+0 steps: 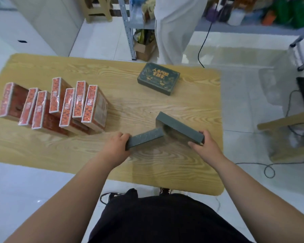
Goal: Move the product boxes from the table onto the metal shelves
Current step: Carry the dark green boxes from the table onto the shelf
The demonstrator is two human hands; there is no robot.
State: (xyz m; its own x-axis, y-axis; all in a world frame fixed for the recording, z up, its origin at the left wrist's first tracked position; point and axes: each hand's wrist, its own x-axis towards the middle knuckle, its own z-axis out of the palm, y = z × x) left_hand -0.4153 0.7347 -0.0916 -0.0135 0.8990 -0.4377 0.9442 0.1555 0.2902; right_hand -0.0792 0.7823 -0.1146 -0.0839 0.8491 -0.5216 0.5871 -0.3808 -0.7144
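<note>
My left hand [117, 145] grips the near end of a dark green box [145, 138] standing on its long edge on the wooden table [139, 109]. My right hand [204, 143] holds the near end of a second dark green box [180, 128], also on edge; the two boxes meet in a V. A third dark green box [158, 78] with gold lettering lies flat toward the table's far side. Several red boxes [60, 106] stand upright in a cluster on the left. The metal shelves [130, 30] stand beyond the table.
A person in light trousers [172, 28] stands just past the table's far edge, in front of the shelves. A cardboard box [144, 49] sits on the floor under the shelves. A wooden stool [291, 137] and black cables [270, 170] are at the right.
</note>
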